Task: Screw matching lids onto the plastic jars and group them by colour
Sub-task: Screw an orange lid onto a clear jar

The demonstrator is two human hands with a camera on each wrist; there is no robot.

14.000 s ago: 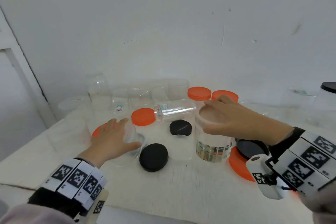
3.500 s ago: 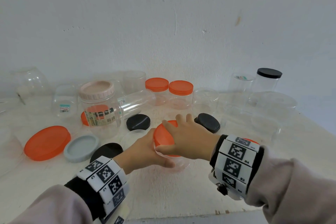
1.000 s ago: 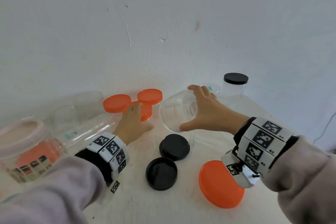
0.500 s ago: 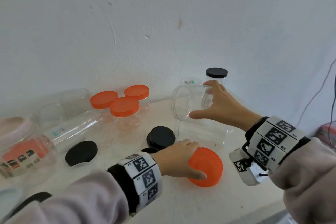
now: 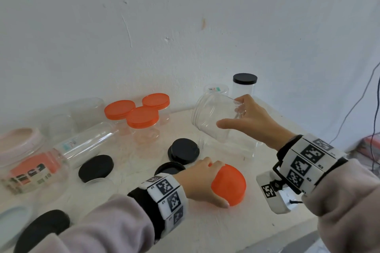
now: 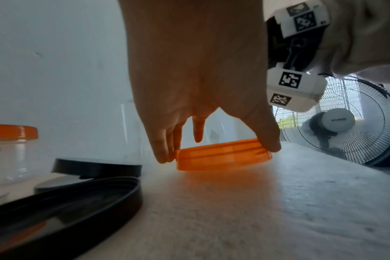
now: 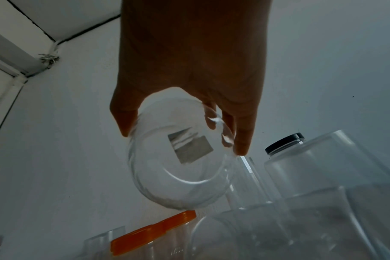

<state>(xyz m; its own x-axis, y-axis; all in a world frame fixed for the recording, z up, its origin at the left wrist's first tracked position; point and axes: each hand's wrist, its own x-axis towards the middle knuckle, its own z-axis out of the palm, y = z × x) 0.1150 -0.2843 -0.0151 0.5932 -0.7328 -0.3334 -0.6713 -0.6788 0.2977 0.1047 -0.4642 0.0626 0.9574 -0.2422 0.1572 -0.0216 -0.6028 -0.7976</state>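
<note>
Nearest the person, a black lid (image 5: 41,230) lies at the table's front left edge. Just beyond, the left hand (image 5: 200,184) grips a large orange lid (image 5: 230,186); the left wrist view shows the fingers (image 6: 165,151) on one side of the rim and the thumb on the other, the lid's far edge tilted up off the white table (image 5: 205,232) while the near edge seems to touch it.

An upturned black lid (image 5: 169,168) sits just left of that hand, partly hidden by it. Further back lie two more black lids (image 5: 184,151), (image 5: 95,168).

Above mid-table the right hand (image 5: 249,122) holds a clear open jar (image 5: 211,115) in the air, tilted with its mouth toward the left; fingers wrap its base end and the thumb lies under its side.

At far left stands a labelled jar with a pale pink lid (image 5: 26,158), and a clear jar (image 5: 86,141) lies on its side beside it.

Toward the wall, three orange-lidded jars (image 5: 141,119) stand close together. At back right stands a black-lidded jar (image 5: 244,86), with an open clear jar (image 5: 216,89) just left of it.
</note>
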